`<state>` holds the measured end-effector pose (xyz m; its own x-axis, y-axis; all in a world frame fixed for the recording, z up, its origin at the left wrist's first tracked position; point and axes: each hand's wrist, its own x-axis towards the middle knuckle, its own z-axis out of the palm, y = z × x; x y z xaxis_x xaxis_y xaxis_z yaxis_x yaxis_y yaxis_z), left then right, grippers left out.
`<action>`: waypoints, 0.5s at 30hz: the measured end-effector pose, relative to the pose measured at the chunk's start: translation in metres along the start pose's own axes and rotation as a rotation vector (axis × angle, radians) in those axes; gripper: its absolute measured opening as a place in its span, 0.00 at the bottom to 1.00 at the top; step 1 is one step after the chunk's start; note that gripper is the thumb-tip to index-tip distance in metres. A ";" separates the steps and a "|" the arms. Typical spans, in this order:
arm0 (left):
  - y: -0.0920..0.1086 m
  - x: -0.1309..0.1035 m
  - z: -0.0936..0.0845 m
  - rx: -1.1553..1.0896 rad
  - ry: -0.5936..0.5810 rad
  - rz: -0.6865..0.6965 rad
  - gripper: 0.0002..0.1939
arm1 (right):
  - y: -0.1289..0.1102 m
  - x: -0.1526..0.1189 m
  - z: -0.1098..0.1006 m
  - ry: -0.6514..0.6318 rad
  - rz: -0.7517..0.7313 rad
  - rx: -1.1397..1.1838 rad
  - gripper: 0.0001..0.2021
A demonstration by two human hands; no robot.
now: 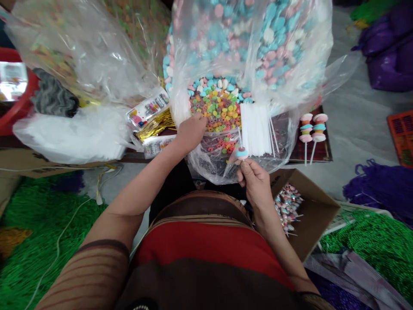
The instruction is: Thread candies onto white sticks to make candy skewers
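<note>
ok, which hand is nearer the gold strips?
Left. The left hand is just right of the gold strips, fingertips at the ring candies. The right hand is farther right and closer to the body, holding a candy stick.

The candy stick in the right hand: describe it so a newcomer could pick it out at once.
Find the big clear bag of pink, blue and white candy at the top centre. Below it, at the lower left of the white sticks, the right hand pinches the candy stick. Unlike the two fuller sticks at right, it has fewer pieces, with bare stick above.
</note>
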<state>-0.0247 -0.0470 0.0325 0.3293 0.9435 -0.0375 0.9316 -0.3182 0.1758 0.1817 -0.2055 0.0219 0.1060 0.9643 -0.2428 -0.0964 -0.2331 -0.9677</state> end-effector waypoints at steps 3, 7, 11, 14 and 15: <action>-0.002 0.002 0.004 -0.057 0.052 0.034 0.11 | 0.001 -0.002 -0.001 0.003 -0.001 -0.016 0.19; -0.005 -0.002 0.006 -0.070 0.107 0.089 0.09 | 0.002 -0.002 0.001 -0.025 -0.001 -0.030 0.20; -0.003 -0.006 -0.001 -0.269 0.222 0.113 0.04 | -0.003 -0.003 0.006 -0.076 0.018 -0.073 0.21; 0.003 -0.011 -0.003 -0.646 0.236 0.075 0.04 | -0.008 -0.003 0.010 -0.121 0.012 -0.133 0.21; 0.006 -0.013 -0.002 -0.794 0.219 0.053 0.07 | -0.009 -0.003 0.011 -0.131 0.005 -0.156 0.21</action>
<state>-0.0235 -0.0605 0.0360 0.2559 0.9519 0.1684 0.5027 -0.2798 0.8179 0.1712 -0.2050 0.0324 -0.0243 0.9688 -0.2466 0.0588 -0.2448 -0.9678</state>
